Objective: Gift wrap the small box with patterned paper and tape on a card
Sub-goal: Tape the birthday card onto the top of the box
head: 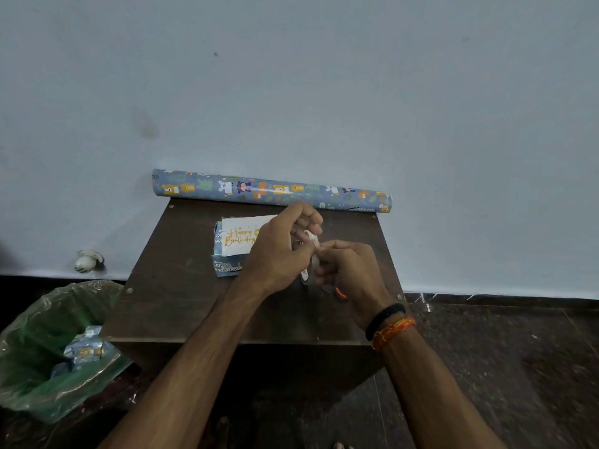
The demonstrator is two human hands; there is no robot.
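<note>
While both my hands (311, 251) pinch the tape roll (310, 254), the card (241, 238) on the wrapped box (223, 268) lies just left, nearer my left hand (278, 251).

A small dark brown table (181, 286) is set against a pale wall, standing on a dark floor (505, 367). Along its far edge a roll of patterned paper (272, 190) is laid, overhanging both far corners. Near the middle, toward the far edge, a wrapped box (223, 265) is placed, and a white card (241, 238) lettered "Happy Birthday" is laid on top of it. On the floor beside the table's left edge a green plastic bag (39, 358) is seen, with scraps of patterned paper (85, 350) inside.
</note>
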